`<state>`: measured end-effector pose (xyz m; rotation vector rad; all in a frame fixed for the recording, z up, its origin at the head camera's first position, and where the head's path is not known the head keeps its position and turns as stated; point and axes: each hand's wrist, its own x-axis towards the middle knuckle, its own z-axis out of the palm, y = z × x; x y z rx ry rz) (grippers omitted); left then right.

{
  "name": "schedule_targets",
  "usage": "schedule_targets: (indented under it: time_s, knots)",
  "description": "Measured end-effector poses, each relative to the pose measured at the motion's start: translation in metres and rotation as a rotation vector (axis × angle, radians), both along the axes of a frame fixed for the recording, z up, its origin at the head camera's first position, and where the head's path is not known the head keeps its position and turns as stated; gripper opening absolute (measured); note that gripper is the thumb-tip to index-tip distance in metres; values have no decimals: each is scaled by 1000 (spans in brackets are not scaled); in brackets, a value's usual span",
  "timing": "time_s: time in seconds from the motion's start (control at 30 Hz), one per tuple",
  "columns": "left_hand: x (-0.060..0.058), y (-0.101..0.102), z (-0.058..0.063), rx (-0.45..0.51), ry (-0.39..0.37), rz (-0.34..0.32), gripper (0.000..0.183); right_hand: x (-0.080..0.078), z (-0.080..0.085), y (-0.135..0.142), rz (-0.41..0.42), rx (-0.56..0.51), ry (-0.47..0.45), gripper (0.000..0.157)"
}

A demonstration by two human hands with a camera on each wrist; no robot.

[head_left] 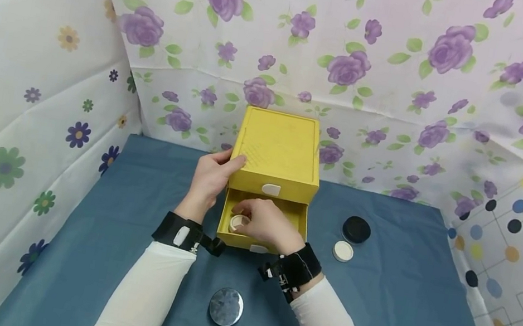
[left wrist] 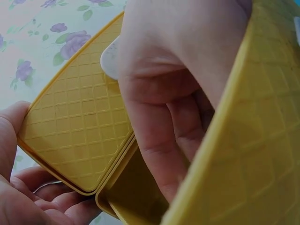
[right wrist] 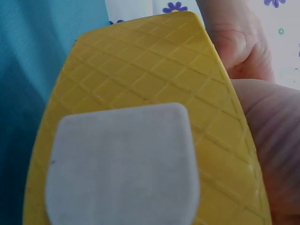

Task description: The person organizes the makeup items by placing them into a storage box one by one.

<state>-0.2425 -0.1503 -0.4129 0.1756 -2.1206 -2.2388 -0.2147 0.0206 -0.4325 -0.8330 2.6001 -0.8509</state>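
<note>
A yellow two-drawer box (head_left: 280, 146) stands against the back cloth, its lower drawer (head_left: 297, 213) pulled out. My left hand (head_left: 211, 177) grips the box's left side, thumb over the top edge; in the left wrist view its fingers (left wrist: 61, 201) curl round the corner of the upper drawer front (left wrist: 77, 112). My right hand (head_left: 266, 223) reaches down into the lower drawer and pinches a small round white container (head_left: 238, 222) at its left end. In the left wrist view the drawer wall hides the right fingertips.
Right of the box lie a round black lid (head_left: 356, 229) and a small round white piece (head_left: 343, 251). A round tin with a shiny grey top (head_left: 226, 307) sits in front, between the forearms. Blue cloth (head_left: 404, 297) covers the table; patterned cloths hang around it.
</note>
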Motion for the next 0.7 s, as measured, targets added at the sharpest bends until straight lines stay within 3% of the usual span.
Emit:
schedule_targets:
  time_s: [0.27,0.43,0.7]
  knots:
    - [0,3,-1,5,-11,-3,62,1,-3,10,37,-60,-49,47]
    - [0,4,1,0,-9,4,61,4,-5,13,14,-98,-62,43]
    - [4,2,3,-17,-15,7,61,7,-12,15,-46,-203,0,39]
